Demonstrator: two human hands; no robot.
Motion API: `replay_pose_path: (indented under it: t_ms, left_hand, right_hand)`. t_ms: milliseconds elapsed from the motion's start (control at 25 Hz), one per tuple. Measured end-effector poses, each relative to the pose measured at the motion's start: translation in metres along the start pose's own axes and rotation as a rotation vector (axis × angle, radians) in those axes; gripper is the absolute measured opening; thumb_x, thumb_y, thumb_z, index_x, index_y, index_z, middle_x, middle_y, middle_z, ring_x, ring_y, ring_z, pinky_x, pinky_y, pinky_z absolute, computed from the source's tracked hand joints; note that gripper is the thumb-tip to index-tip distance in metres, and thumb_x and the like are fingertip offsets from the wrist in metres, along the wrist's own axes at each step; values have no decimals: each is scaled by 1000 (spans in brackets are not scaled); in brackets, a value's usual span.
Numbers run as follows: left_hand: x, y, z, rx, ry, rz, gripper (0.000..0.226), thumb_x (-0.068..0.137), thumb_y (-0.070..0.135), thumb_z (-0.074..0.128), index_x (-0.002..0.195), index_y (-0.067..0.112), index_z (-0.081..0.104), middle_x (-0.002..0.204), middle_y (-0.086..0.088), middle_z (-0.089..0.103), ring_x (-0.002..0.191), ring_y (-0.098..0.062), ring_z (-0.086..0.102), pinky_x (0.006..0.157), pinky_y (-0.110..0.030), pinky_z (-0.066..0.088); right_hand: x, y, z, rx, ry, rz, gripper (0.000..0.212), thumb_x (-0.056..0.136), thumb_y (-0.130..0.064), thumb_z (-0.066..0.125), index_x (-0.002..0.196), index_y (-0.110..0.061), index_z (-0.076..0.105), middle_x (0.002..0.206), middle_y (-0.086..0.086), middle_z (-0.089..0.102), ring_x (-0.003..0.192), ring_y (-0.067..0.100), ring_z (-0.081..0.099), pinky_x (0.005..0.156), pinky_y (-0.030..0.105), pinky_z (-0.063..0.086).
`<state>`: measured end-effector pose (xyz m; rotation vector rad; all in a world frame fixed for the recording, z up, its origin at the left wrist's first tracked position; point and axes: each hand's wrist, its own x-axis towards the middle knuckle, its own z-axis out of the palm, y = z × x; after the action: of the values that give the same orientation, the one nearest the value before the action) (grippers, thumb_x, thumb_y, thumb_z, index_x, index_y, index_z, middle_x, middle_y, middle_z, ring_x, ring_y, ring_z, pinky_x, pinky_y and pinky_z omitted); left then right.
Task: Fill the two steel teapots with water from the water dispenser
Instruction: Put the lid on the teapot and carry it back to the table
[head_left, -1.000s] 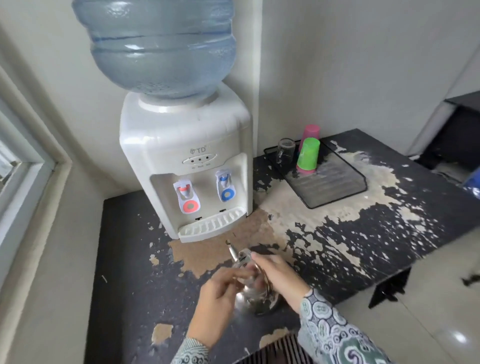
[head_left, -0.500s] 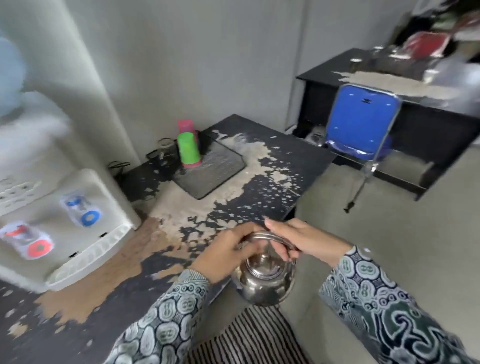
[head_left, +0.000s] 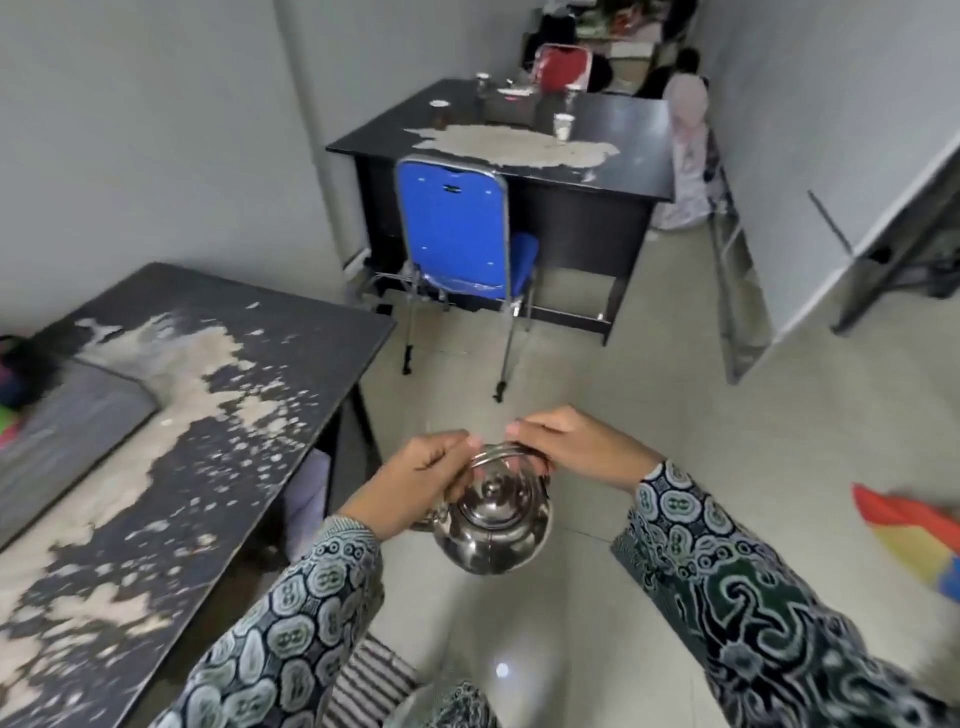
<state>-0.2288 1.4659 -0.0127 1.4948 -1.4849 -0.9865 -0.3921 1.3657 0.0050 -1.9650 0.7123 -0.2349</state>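
Between the two hands, clear of the table (head_left: 218, 426) to their left, hung the steel teapot (head_left: 491, 525), lid on. The left hand (head_left: 415, 483) and right hand (head_left: 566, 447) each gripped its wire bail handle (head_left: 493, 457). Polished steel was judged rigid, slippery and heavier once filled; the handle was the correct hold. No legible marking was visible.

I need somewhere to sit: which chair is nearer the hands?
The blue chair, backed toward the camera at the far desk; the red chair stands behind that desk.
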Motion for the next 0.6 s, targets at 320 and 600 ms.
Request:
replay_pose_path:
  t_ms: [320,600]
  left_hand:
    - [196,0,63,-134,-55,-71,46,95,39,37,62,18,62,50,11,58,53,-4,53,64,-15,46]
    - [387,3,74,-151,-109,-105,68,79,61,33,77,-3,57,45,11,43,54,-12,44,58,-15,42]
  right_hand:
    - [35,93,-133,99,273,70,44,94,-27,44,52,-31,55,51,-13,49,56,8,45,65,28,40]
    - [135,165,-281,186,253,127,24,93,-23,45,80,-17,63,57,-19,56,55,-4,48,62,14,39]
